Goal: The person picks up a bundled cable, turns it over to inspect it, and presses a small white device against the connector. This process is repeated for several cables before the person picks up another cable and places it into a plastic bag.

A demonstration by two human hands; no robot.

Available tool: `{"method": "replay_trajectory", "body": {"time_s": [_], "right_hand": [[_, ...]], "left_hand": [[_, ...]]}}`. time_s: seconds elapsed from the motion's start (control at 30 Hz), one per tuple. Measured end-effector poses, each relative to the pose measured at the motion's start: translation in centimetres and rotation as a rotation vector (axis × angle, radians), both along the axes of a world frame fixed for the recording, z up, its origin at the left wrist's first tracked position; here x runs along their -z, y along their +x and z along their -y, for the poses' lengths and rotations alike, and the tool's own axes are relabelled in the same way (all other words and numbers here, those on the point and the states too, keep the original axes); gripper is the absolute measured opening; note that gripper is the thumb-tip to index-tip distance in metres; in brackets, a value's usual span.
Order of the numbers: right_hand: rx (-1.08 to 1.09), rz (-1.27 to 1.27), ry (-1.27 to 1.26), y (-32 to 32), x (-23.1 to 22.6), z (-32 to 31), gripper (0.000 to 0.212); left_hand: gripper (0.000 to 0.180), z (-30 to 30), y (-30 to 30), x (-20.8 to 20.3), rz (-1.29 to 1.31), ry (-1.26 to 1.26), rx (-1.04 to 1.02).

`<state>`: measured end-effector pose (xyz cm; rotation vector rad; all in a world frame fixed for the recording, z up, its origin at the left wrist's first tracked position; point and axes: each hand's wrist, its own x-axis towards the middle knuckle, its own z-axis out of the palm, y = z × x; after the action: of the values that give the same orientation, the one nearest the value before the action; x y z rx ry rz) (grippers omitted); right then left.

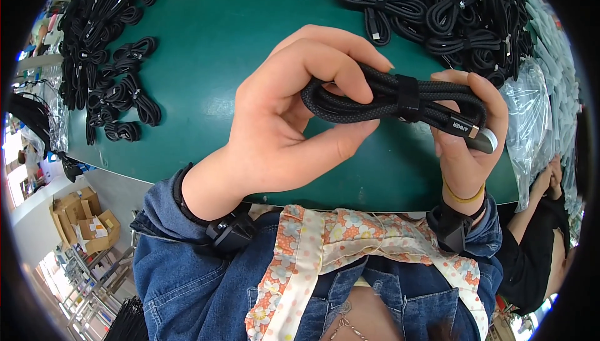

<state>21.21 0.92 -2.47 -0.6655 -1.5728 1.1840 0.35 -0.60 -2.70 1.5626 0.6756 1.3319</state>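
Between my two hands, above the near part of the green table, is a coiled black braided cable (375,100) bound at its middle by a black strap (408,98). My left hand (297,106) pinches the left loop of the coil, thumb below and fingers above. The right end is gripped by my right hand (469,128), its fingertips behind and over the loop. A dark connector with a metal tip (462,126) lies at that end, beside a silver-grey rounded piece (484,142) against my right fingers.
A green table (194,41) spreads ahead. Bundled black cables (94,41) pile at left, more (462,10) at far right. Clear plastic bags (531,110) line the right edge. Cardboard boxes (90,222) stand low left; another person's arm (531,200) shows at right.
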Motion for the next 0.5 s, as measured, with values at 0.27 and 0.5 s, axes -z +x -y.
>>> {"method": "replay_trajectory", "body": {"time_s": [0.27, 0.5], "right_hand": [[-0.145, 0.108, -0.249, 1.0, -0.6, -0.3, 0.04], [-0.3, 0.584, -0.291, 0.7, -0.3, -0.6, 0.044]], "left_hand": [[0.03, -0.7, -0.6, 0.1, -0.003, -0.178, -0.123], [0.029, -0.8, -1.2, 0.5, -0.222, -0.265, -0.294]]}}
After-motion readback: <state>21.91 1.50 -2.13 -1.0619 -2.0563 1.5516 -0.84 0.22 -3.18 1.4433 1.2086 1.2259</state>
